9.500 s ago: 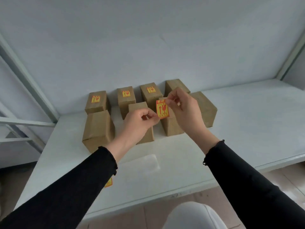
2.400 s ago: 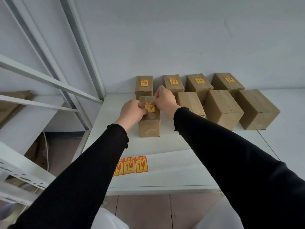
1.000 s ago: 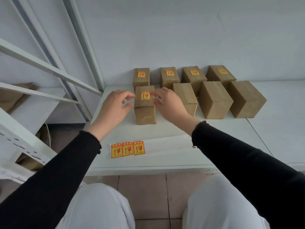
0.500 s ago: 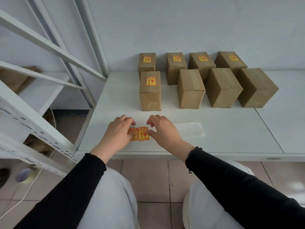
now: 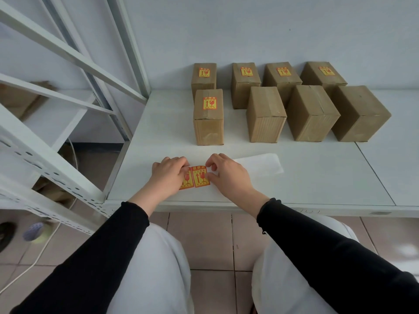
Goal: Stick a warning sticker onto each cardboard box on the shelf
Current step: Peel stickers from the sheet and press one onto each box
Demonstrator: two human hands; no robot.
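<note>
Several brown cardboard boxes stand on the white shelf (image 5: 317,177). The back row boxes (image 5: 246,80) each carry a yellow-red warning sticker, as does the front-left box (image 5: 208,118). Three front boxes (image 5: 265,109) (image 5: 311,109) (image 5: 360,109) have bare tops. A strip of warning stickers (image 5: 200,179) lies flat near the shelf's front edge. My left hand (image 5: 169,175) presses flat on the strip's left part and hides it. My right hand (image 5: 229,175) pinches the right edge of the rightmost sticker with thumb and index finger.
White backing paper (image 5: 260,165) trails right from the strip. Slanted white metal shelf braces (image 5: 68,53) and a perforated upright (image 5: 45,162) stand at the left. My knees in light trousers are below the shelf edge, over a tiled floor with a white cable (image 5: 34,264).
Both hands left the front-left box, which now bears a sticker, and came down to the sticker strip. Since half a second ago they have settled onto the strip.
</note>
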